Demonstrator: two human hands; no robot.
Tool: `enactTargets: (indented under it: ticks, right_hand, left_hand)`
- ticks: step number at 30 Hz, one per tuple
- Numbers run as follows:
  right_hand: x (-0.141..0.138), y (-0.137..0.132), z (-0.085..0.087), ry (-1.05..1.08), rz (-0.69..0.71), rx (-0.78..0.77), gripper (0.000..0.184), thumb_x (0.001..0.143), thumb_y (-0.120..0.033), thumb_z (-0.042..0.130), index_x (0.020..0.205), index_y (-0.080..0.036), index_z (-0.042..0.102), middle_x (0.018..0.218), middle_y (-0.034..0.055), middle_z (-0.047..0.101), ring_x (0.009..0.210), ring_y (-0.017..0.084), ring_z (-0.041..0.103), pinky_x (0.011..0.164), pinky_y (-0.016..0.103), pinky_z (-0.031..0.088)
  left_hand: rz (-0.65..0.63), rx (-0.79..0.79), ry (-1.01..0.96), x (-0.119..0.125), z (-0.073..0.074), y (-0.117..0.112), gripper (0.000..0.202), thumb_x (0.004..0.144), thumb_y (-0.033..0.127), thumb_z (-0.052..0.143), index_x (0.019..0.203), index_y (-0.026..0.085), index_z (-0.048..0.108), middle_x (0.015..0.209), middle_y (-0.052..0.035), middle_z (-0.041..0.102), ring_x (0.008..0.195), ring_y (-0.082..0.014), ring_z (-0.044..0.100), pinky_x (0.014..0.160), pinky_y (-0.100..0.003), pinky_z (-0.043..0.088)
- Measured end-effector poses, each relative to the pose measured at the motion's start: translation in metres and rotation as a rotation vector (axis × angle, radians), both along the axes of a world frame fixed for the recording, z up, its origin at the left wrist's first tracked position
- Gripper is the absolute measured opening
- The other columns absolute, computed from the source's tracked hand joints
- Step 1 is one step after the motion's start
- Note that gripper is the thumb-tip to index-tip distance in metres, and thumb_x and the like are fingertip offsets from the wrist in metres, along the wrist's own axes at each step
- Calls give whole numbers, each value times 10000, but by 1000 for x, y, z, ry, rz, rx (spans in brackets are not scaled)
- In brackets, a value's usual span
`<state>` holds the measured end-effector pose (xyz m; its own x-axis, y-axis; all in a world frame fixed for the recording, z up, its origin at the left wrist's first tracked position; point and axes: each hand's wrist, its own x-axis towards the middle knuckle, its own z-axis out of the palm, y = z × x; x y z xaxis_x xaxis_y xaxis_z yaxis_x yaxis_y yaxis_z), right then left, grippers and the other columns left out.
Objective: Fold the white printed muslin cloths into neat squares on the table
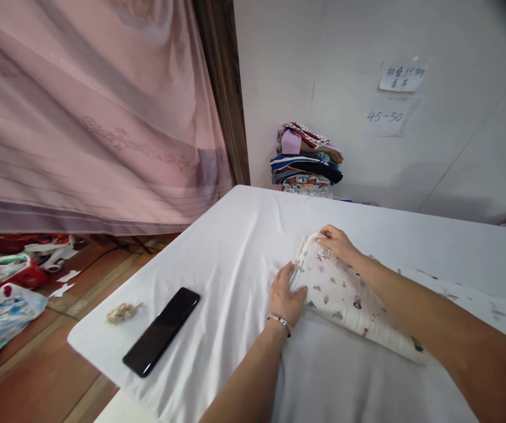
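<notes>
A white cloth with small printed patterns [345, 299] lies folded on the white-covered table [218, 247]. My left hand [286, 296], with a bracelet at the wrist, rests on the cloth's near left edge, thumb tucked against the fabric. My right hand [338, 242] lies on the cloth's far corner, its fingers curled over the fabric. Both hands press or grip the cloth. More of the same printed fabric [477, 305] spreads to the right under my right forearm.
A black phone [162, 331] lies near the table's left edge, beside a small tan clump [122, 312]. A stack of folded clothes [306, 161] stands by the far wall. A pink curtain [94, 111] hangs at left; bags [2, 294] litter the wooden floor.
</notes>
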<state>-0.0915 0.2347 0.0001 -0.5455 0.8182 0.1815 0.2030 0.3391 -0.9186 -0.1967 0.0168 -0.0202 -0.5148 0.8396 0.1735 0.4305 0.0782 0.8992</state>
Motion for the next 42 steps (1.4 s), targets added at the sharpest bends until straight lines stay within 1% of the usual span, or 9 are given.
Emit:
enactTargets:
  ticks: [6,11,18,23,26,28,32,36,42]
  right_hand:
    - [11,-11,17,259,58,-283,277,587,-275,681,832,-207,571,739,-35,603,638,124,546,622,254,419]
    - [14,-14,27,318,29,-347,309,553,-254,703,839,-203,598,738,-32,610,612,117,552,625,258,437]
    - [-2,-6,7,57,18,-135,271,622,-289,610,876,-195,603,812,5,656,733,154,596,715,286,454]
    - [-15,3,-10,-79,39,-73,218,615,-234,569,823,-187,609,805,18,675,732,171,611,709,297,472]
    - [-16,6,-15,-109,40,-53,216,627,-227,551,831,-192,613,823,17,680,751,176,614,711,294,476]
    - [-16,6,-17,-124,36,-37,225,639,-236,544,847,-191,613,838,18,679,765,176,614,720,290,473]
    - [-14,5,-16,-151,20,-5,239,658,-255,534,874,-186,610,844,21,673,769,172,612,725,277,463]
    - [-14,4,-16,-196,24,34,237,667,-241,528,882,-192,616,848,12,676,769,171,610,724,273,457]
    - [-17,7,-17,-281,58,98,258,683,-216,524,921,-205,621,882,3,682,782,170,610,714,265,450]
  left_hand:
    - [-6,-28,-12,0,-4,3,712,688,200,596,1346,194,326,1222,-63,557,1174,-218,454,1033,-396,301]
    - [23,-47,-74,1,-6,3,671,685,222,603,1316,187,380,1188,-88,552,1107,-215,511,971,-360,369]
    - [121,78,95,-1,-1,-1,445,718,255,591,1152,219,505,895,-17,589,921,-184,543,897,-363,403]
    - [99,127,212,-1,8,-5,445,724,244,578,1162,228,500,900,-19,597,927,-189,527,900,-364,392]
    - [67,57,246,-3,9,-4,520,683,172,566,1194,221,485,946,-24,610,959,-195,523,918,-362,374]
    - [82,-56,246,-6,8,-2,535,660,148,561,1188,194,492,871,-18,625,923,-201,537,911,-369,365]
    - [120,-208,277,-11,7,1,405,704,261,587,1102,197,553,732,-2,621,852,-212,557,870,-380,362]
    - [127,-217,311,-10,5,0,321,730,308,592,1037,212,587,754,-12,629,862,-217,561,855,-384,359]
    - [126,-102,252,-6,7,-2,391,702,203,600,1090,226,558,832,-5,625,874,-189,552,857,-359,379]
